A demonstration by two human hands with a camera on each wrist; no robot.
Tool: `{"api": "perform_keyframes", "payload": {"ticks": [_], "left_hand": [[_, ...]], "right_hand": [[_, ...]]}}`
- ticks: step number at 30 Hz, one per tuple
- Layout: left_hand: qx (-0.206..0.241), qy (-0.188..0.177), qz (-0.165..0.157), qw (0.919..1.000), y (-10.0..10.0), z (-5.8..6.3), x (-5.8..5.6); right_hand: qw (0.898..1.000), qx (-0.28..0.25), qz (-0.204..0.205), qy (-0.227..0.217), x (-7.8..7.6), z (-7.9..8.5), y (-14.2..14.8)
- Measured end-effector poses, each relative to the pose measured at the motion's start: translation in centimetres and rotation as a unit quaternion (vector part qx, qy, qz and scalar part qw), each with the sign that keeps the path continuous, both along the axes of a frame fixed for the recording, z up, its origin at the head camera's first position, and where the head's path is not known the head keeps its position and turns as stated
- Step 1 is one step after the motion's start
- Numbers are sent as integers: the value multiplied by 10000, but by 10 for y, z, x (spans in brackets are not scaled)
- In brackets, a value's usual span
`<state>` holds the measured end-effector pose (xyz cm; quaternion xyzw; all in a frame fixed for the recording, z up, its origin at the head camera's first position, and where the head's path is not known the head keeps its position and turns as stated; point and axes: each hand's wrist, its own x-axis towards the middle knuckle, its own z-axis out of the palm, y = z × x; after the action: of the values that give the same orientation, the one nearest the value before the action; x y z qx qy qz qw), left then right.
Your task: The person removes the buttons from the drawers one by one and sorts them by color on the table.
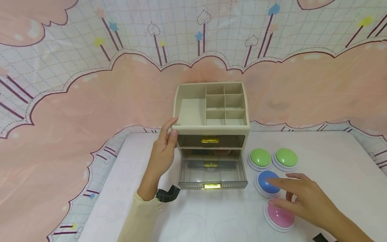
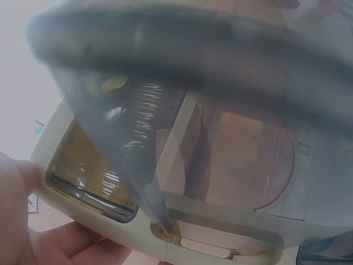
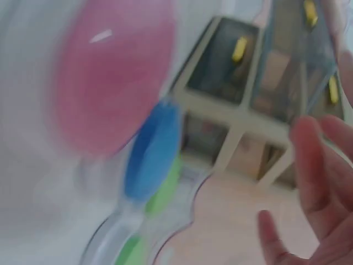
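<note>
A cream desktop drawer organizer (image 1: pixel 211 128) stands on the white table, with its middle drawer (image 1: pixel 212 185) pulled out; this clear grey drawer shows nothing inside. My left hand (image 1: pixel 163 153) holds the organizer's left side, thumb at the front corner and fingers along the side. In the left wrist view, fingers (image 2: pixel 83 243) reach behind the cream frame. My right hand (image 1: pixel 306 198) hovers above a blue push button (image 1: pixel 268 181) and a pink push button (image 1: pixel 280 212), fingers loosely spread. In the right wrist view, that hand (image 3: pixel 325 193) holds nothing; contact with the buttons cannot be told.
Two green push buttons, a left one (image 1: pixel 260 157) and a right one (image 1: pixel 286 157), lie beyond the blue one, right of the organizer. The organizer's top has open compartments (image 1: pixel 225 102). A patterned pink cloth (image 1: pixel 302 90) hangs behind the white table (image 1: pixel 193 215).
</note>
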<state>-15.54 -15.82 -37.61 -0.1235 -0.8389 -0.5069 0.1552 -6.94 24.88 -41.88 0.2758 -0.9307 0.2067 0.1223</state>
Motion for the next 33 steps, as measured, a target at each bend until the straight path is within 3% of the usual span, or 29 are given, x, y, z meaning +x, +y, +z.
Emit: {"api": "perform_keyframes", "payload": {"ticks": [3,9,15,23,33], "left_hand": [[7,-29,8,10000,0,0,0],[7,-39,12,10000,-1,1,1],[75,-14,0,10000,0,0,1],[101,-22,-36,9999,1,-1,0],[32,-102,98,9999,2,1,1]], "right_hand": [[9958,-644,340,559,-4,6,-20],[9804,-1448,1010,873,-15,12,-57],[9778,-1146,1299,1175,-25,12,-79],[9708,-879,1777,1354,-31,7,-87],[9683,-546,1747,1701,-31,12,-97]]}}
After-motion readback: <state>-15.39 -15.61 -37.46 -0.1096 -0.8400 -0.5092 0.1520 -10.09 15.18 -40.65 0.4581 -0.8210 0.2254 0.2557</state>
